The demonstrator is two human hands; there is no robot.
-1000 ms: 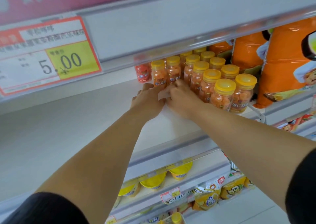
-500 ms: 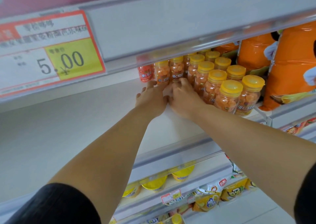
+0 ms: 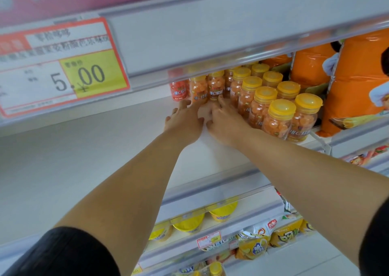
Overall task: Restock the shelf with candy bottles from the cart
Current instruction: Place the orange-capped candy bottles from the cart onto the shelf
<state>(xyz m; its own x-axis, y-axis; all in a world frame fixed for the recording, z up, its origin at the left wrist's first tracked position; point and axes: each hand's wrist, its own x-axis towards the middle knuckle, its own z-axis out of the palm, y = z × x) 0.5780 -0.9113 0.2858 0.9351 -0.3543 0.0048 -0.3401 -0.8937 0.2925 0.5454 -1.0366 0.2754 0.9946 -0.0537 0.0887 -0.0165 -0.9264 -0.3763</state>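
Both hands are reaching deep along the shelf [image 3: 84, 149], fingers stretched forward and slightly spread rather than curled. The left hand [image 3: 185, 121] is touching the foot of one candy bottle [image 3: 199, 92], and the right hand [image 3: 226, 121] is touching the neighbouring bottle [image 3: 215, 89] just beside it. I cannot tell whether any fingertip is hooking round a bottle. White shelf board is lying under both palms and running off to the left of them. Orange bags [image 3: 357, 82] are standing well to the right of the hands. A block of yellow-capped bottles [image 3: 273, 111] is crowding against the right hand's outer side. A price tag [image 3: 61, 65] is hanging above and left of the left hand. A red bottle [image 3: 179, 90] is standing just beyond the left fingertips.
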